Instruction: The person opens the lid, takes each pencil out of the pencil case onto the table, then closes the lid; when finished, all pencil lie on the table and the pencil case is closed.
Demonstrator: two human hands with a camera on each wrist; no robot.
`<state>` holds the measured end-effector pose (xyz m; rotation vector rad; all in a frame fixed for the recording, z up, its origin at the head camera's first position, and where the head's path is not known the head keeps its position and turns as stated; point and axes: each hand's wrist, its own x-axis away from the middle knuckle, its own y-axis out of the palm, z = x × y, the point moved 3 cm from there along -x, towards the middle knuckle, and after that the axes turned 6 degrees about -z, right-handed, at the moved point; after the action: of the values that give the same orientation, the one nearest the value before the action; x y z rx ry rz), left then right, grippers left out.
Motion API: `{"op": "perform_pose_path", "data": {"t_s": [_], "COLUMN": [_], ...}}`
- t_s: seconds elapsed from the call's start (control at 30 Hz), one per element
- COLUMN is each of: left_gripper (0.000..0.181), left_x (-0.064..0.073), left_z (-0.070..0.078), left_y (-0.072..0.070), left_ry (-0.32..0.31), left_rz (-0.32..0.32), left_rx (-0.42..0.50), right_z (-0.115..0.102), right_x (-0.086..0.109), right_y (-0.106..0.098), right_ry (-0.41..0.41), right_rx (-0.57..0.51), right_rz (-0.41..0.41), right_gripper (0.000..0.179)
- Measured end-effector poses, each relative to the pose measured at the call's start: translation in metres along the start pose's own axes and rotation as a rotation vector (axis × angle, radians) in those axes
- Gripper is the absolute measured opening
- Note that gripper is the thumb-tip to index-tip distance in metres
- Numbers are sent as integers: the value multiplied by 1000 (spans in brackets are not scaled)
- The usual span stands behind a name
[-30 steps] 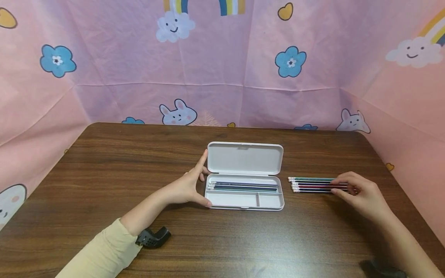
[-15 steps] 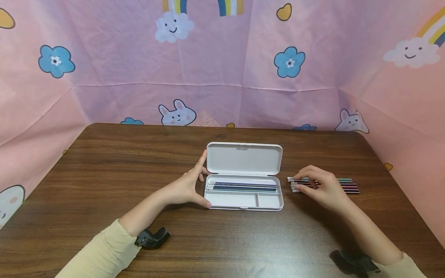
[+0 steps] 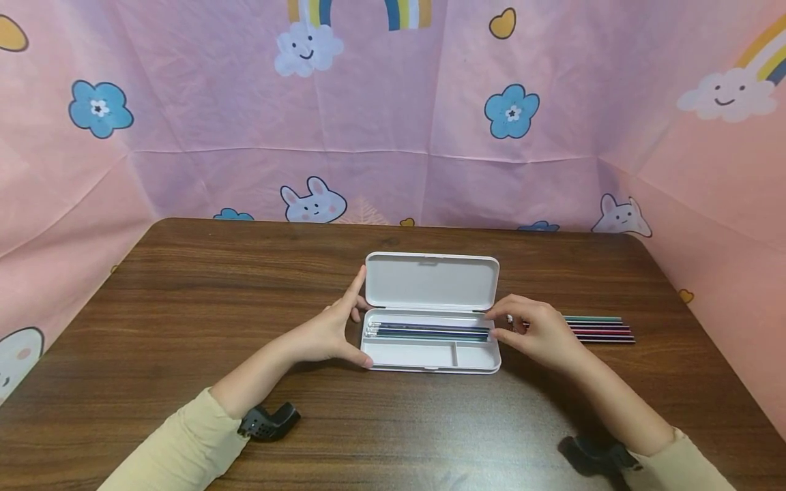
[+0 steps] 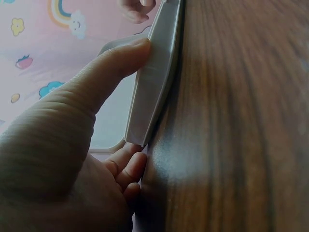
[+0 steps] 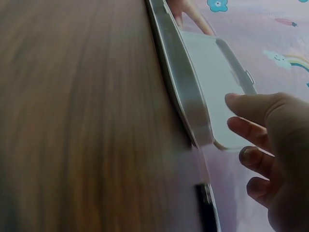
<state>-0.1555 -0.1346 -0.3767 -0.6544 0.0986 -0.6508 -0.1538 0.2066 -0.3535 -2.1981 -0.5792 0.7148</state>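
Observation:
A white pencil case (image 3: 411, 358) lies with its lid (image 3: 432, 281) raised, several dark pencils (image 3: 430, 332) lined up in its long back compartment. My left hand (image 3: 328, 332) spans the case's left end, thumb on the front corner and fingers at the back, gripping it; in the left wrist view the thumb (image 4: 120, 60) presses the side wall. At the right end, my right hand (image 3: 540, 331) hovers with thumb and fingers apart, holding nothing that I can see. Behind it several pencils (image 3: 604, 329) lie side by side on the table, their eraser ends mostly hidden by the hand.
The case's front part has a long compartment (image 3: 411, 352) and a small square compartment (image 3: 477, 354). All stands on a dark wooden table (image 3: 245, 273), with a pink patterned cloth (image 3: 393, 102) behind and at the sides.
My right hand has moved left, from over the loose pencils to their eraser ends and on to the right end of the case. The left hand and the case have stayed put.

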Motion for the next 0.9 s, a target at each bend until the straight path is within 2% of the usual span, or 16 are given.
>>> {"op": "perform_pose_path", "data": {"t_s": [0.3, 0.67, 0.9], "left_gripper": [147, 147, 147], "left_x": [0, -1, -1], "left_z": [1, 1, 0], "left_y": [0, 0, 0], "left_ry": [-3, -2, -1], "left_rz": [-2, 0, -1], "left_rx": [11, 4, 8], "right_z": [-5, -4, -4], "right_x": [-13, -21, -23], "right_y": [13, 24, 26], "right_ry": [59, 81, 145], "right_rx": [73, 139, 165], "right_rz": [-87, -115, -155], "right_gripper": [19, 22, 19]}}
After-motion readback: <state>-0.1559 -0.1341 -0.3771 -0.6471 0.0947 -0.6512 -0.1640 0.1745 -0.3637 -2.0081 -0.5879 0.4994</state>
